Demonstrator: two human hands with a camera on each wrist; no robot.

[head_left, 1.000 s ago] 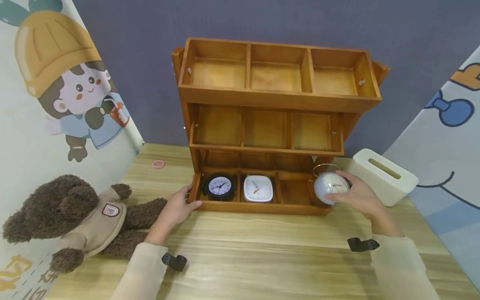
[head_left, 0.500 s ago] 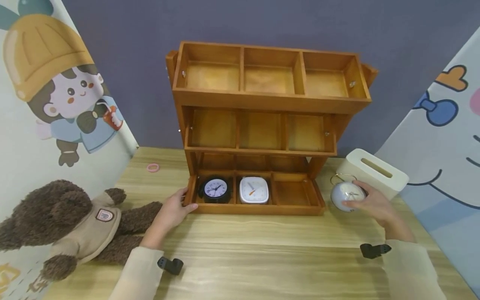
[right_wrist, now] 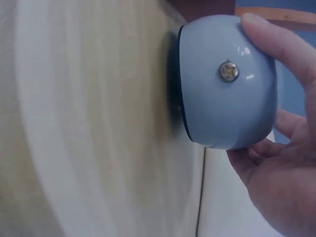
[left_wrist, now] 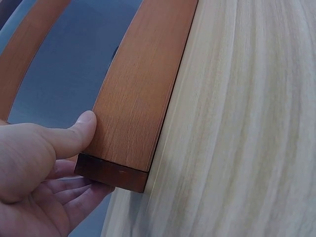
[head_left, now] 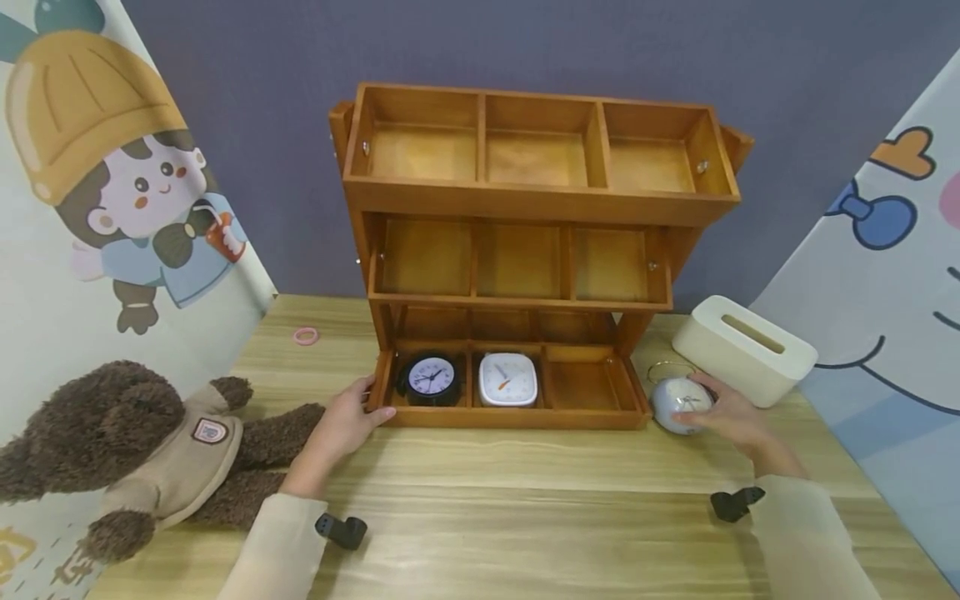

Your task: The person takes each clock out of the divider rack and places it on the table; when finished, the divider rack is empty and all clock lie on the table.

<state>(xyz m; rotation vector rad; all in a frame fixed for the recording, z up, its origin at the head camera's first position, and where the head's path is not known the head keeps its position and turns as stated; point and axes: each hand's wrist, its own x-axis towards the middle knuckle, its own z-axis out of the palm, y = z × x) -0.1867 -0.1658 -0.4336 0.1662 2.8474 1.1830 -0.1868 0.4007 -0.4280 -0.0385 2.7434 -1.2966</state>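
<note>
My right hand (head_left: 731,414) grips a round, light blue-grey alarm clock (head_left: 681,403) with a thin wire handle, just right of the bottom tray. In the right wrist view the thumb lies on one side of the alarm clock (right_wrist: 227,106) and the fingers on the other, its base close over the tabletop. At the left end of the wooden storage rack (head_left: 525,419), my left hand (head_left: 348,422) holds the corner of the lowest tray, thumb on its front board (left_wrist: 138,89). That tray carries a black round clock (head_left: 432,380) on the left and a white square clock (head_left: 508,380) in the middle.
A white tissue box (head_left: 742,350) stands behind my right hand. A brown teddy bear (head_left: 180,450) lies at the left, with a pink ring (head_left: 305,336) on the table (head_left: 510,517) behind it. Printed panels flank both sides, and a grey-blue partition (head_left: 525,42) rises behind the rack.
The round alarm clock has left the right end of the bottom tray for the tabletop beside it, first rightward, then slightly back left and down. My left hand keeps its hold on the tray corner.
</note>
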